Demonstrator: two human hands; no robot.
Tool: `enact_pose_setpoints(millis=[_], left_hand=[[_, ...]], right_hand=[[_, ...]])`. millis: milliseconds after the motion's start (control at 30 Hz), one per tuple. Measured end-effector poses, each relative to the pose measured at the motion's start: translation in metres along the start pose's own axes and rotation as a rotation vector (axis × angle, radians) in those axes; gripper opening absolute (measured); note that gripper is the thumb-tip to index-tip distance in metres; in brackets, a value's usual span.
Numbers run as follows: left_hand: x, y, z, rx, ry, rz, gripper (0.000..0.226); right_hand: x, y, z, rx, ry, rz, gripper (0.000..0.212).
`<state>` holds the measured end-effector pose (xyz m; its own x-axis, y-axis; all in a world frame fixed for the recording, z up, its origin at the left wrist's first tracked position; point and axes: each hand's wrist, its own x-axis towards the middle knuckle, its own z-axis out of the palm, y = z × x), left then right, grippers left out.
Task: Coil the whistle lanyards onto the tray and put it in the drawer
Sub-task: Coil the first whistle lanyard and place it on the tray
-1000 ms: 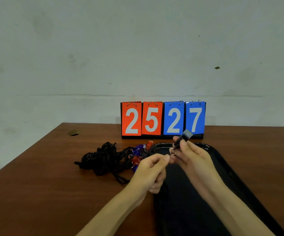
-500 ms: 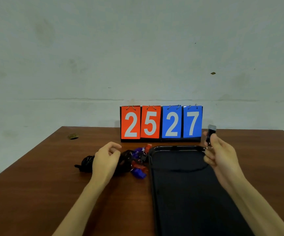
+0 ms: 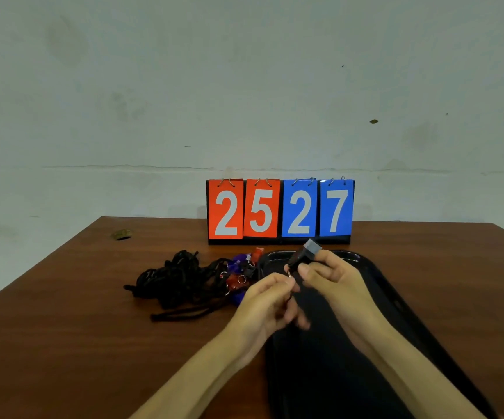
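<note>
My right hand (image 3: 332, 278) holds a black whistle (image 3: 305, 255) above the far end of the black tray (image 3: 395, 300). My left hand (image 3: 267, 300) pinches the black lanyard cord right by the whistle's metal ring (image 3: 290, 274), with the two hands almost touching. On the table left of the tray lies a tangled heap of black lanyards (image 3: 181, 282), and several red and purple whistles (image 3: 238, 273) sit at its right side. Most of the held cord is hidden against the dark tray.
A flip scoreboard (image 3: 279, 211) reading 25 27 stands behind the tray at the back of the brown wooden table (image 3: 63, 328). A small cable hole (image 3: 121, 234) is at the far left of the table. A pale wall rises behind.
Half a second ago the hands were apart, left on the lanyard heap, right at the tray's far right. Both have come together over the tray, and the left now pinches the cord.
</note>
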<state>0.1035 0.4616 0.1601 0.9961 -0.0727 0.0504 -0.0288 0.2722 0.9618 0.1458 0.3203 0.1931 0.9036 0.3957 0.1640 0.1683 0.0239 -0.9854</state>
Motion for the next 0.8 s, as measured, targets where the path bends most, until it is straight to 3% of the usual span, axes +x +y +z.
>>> enact_pose_setpoints(millis=[67,200,467,567,667,800], left_hand=[[-0.006,0.005,0.002,0.05,-0.01,-0.038,0.014],[-0.004,0.011,-0.002,0.181,0.026,-0.059,0.018],[-0.002,0.019,-0.014,0.425,0.032,-0.107,0.021],[-0.001,0.024,-0.02,0.549,0.102,-0.062,0.023],[0.0,0.027,-0.027,0.755,0.188,0.092,0.008],[-0.003,0.033,-0.03,0.697,0.168,0.211,0.007]], right_hand=[[0.002,0.0,-0.003,0.12,0.041,0.013,0.024],[0.006,0.001,-0.009,0.313,0.13,0.054,0.025],[0.007,0.005,-0.01,0.248,0.155,0.112,0.02],[0.009,0.006,-0.012,0.102,0.187,0.11,0.02],[0.011,0.008,-0.011,-0.137,0.203,0.056,0.016],[0.006,0.011,-0.009,-0.488,0.158,-0.038,0.011]])
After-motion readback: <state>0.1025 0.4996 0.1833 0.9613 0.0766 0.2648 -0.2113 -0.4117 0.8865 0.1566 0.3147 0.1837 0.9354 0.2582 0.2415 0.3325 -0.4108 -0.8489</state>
